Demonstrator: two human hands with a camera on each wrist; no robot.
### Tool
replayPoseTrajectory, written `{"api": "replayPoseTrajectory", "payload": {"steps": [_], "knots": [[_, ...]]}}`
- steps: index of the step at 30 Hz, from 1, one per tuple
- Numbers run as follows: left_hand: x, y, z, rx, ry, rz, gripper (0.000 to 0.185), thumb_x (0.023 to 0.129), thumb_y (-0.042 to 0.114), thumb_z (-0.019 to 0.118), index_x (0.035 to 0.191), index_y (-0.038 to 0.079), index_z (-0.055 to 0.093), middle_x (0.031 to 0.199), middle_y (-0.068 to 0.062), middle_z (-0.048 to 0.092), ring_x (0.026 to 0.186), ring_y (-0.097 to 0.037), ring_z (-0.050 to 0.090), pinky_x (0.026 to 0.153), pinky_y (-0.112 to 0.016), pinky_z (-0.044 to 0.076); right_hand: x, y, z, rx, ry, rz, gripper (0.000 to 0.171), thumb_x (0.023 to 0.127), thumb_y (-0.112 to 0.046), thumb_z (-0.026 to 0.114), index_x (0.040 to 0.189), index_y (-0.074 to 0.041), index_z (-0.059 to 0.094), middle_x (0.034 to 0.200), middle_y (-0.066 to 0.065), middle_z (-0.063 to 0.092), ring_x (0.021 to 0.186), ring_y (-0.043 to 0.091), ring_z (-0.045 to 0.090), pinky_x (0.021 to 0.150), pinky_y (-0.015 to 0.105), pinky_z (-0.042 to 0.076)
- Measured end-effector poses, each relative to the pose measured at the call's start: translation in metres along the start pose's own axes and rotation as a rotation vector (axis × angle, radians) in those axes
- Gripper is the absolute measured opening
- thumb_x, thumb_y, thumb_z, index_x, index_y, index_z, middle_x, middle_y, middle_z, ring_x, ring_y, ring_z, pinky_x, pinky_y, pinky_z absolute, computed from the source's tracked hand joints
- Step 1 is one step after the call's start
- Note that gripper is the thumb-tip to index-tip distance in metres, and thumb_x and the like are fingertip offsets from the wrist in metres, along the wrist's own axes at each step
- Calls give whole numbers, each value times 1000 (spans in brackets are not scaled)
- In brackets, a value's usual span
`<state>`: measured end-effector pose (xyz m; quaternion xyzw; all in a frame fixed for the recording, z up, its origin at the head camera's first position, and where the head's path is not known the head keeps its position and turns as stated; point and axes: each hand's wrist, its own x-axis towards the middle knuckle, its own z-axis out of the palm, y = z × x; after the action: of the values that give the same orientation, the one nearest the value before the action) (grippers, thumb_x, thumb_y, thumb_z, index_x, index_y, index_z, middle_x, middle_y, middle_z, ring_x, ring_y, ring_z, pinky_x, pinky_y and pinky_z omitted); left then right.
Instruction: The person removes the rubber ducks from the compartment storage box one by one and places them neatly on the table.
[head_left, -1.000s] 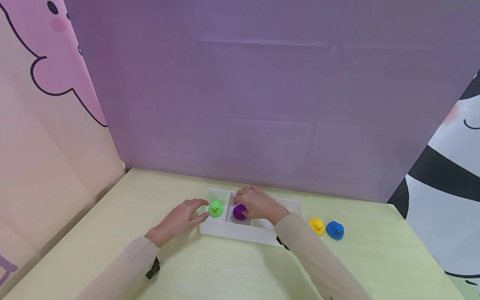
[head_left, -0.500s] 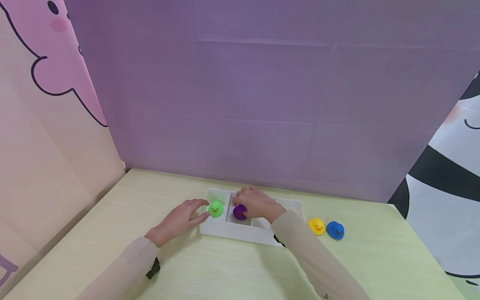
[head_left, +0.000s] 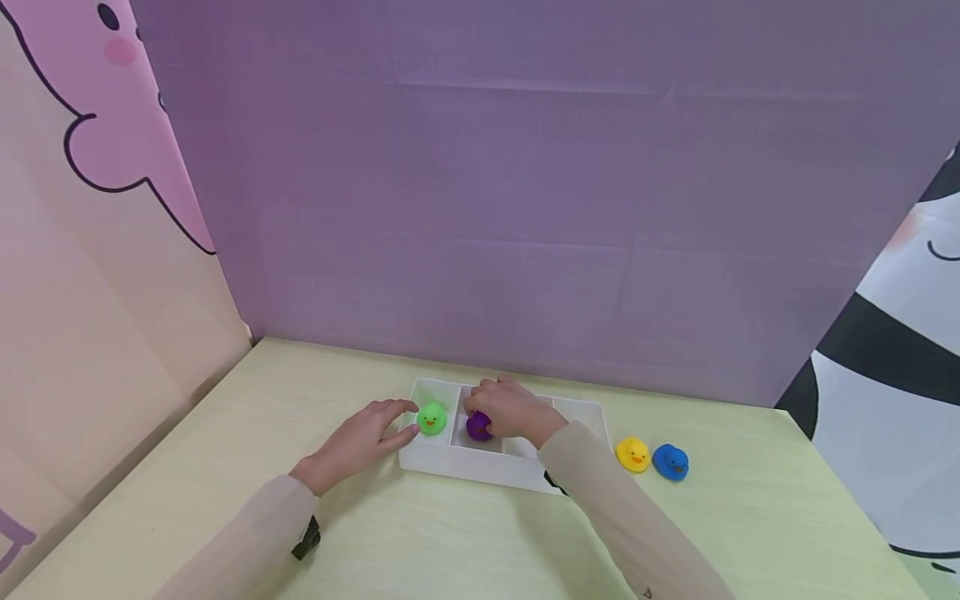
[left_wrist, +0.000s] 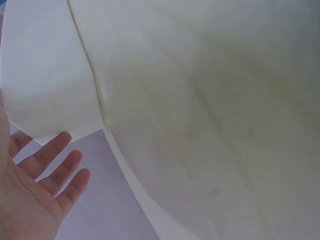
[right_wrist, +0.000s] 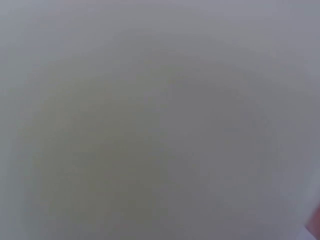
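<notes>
Soft, even light; faint shadows on the table point(head_left: 427, 542); right wrist view apparently unfocused.

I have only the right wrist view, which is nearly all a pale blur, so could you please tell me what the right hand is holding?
Observer: The head view shows the right hand gripping a purple toy.
Operator: Thank you; where is that toy, please?
Observer: It is in the white tray, second compartment from the left as the head camera sees it.
Operator: And may I ask what is in the leftmost compartment?
Observer: A green toy duck sits there.
</notes>
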<state>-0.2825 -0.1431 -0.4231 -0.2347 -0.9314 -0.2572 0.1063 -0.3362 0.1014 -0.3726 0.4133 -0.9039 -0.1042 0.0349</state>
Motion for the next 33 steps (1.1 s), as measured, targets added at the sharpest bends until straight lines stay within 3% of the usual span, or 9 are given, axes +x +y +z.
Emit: {"api": "replayPoseTrajectory", "payload": {"steps": [11, 33], "knots": [[0, -1, 1, 13, 3, -4, 43, 91, 49, 47, 122, 20, 54, 125, 0, 57, 118, -22, 51, 97, -42, 43, 1, 0, 0, 0, 1, -4, 20, 73, -8, 71, 87, -19, 63, 90, -7, 63, 89, 13, 53, 76, 30, 38], [1, -1, 0, 13, 15, 22, 42, 91, 47, 47, 121, 18, 55, 122, 0, 58, 116, -23, 52, 96, -41, 43, -9, 0, -22, 6, 144, -98, 23, 70, -12, 74, 89, -18, 63, 86, -4, 61, 86, 14, 53, 80, 35, 43]]}}
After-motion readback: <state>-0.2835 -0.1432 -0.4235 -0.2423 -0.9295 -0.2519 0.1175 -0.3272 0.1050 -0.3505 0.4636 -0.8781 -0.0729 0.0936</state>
